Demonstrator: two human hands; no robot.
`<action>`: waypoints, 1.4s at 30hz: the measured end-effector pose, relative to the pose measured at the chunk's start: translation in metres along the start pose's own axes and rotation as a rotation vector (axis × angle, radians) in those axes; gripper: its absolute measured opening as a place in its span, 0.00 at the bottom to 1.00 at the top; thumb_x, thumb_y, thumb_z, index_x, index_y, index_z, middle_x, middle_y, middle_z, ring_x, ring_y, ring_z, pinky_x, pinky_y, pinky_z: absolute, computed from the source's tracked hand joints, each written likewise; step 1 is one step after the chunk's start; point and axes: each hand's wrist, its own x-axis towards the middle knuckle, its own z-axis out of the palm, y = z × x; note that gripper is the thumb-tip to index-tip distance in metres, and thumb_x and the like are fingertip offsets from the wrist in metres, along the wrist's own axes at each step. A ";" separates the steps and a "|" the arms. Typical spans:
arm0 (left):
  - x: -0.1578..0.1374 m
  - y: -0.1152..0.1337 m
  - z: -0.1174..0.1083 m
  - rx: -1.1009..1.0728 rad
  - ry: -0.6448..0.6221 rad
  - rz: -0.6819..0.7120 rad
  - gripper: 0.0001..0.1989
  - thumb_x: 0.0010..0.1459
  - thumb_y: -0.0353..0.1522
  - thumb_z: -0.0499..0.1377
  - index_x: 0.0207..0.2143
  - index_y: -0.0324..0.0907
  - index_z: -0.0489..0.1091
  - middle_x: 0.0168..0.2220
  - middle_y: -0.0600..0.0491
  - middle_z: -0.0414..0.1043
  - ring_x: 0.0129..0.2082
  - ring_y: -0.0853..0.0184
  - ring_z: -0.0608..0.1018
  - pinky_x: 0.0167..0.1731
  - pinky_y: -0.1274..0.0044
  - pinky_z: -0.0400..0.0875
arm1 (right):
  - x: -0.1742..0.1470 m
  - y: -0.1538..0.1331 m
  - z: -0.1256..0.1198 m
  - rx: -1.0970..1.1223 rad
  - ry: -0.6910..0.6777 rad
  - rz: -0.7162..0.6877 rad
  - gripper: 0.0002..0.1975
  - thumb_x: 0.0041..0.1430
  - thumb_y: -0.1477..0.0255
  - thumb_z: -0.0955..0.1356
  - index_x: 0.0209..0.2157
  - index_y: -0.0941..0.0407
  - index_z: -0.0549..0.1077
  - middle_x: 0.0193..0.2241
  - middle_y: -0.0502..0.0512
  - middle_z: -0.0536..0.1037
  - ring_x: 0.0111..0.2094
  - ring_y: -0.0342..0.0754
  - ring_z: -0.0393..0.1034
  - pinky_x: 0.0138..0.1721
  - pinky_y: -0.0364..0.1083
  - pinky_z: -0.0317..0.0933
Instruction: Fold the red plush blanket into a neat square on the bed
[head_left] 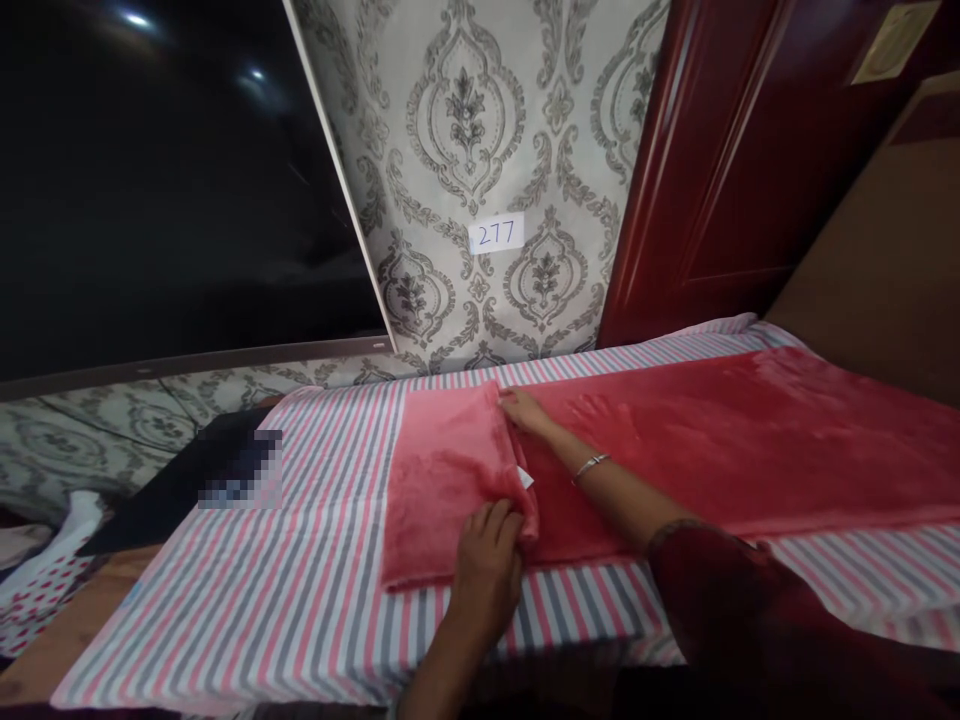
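Observation:
A long red plush blanket [675,450] lies along the table, its left end folded over into a lighter pink-red flap [442,470]. My left hand [491,550] is at the near corner of the flap, fingers curled over its right edge. At the far corner of that same edge, my right hand [523,412] pinches the fabric, and a bracelet circles the wrist. Between the hands, a small white tag [524,478] sticks out from the flap's edge. Some fingertips are hidden by the cloth and the hands.
Under the blanket is a striped cloth [322,540] in pink, grey and white. A large dark screen [172,180] stands at the left, patterned wallpaper [465,120] with a "277" paper label [496,233] behind. A dark red door [712,150] and a brown board [892,270] rise at the right.

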 end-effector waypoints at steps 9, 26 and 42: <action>-0.005 -0.002 0.002 -0.025 0.061 0.038 0.23 0.53 0.20 0.52 0.50 0.41 0.70 0.53 0.42 0.76 0.52 0.55 0.76 0.50 0.62 0.73 | 0.028 -0.005 0.013 -0.106 0.153 -0.100 0.04 0.56 0.70 0.68 0.33 0.55 0.73 0.32 0.53 0.78 0.37 0.50 0.71 0.35 0.43 0.59; 0.025 0.018 -0.005 -0.111 -0.104 0.053 0.23 0.54 0.20 0.52 0.51 0.42 0.71 0.59 0.43 0.73 0.59 0.54 0.73 0.53 0.57 0.73 | 0.043 -0.007 -0.019 0.014 0.224 -0.163 0.08 0.58 0.68 0.66 0.32 0.57 0.74 0.30 0.50 0.77 0.34 0.46 0.68 0.34 0.41 0.58; 0.019 0.030 0.061 -0.015 -0.104 0.103 0.25 0.51 0.19 0.53 0.51 0.40 0.70 0.56 0.41 0.76 0.56 0.53 0.76 0.53 0.58 0.75 | 0.047 0.026 -0.036 -0.075 0.189 -0.098 0.18 0.58 0.78 0.67 0.52 0.57 0.72 0.44 0.58 0.80 0.42 0.48 0.74 0.42 0.43 0.63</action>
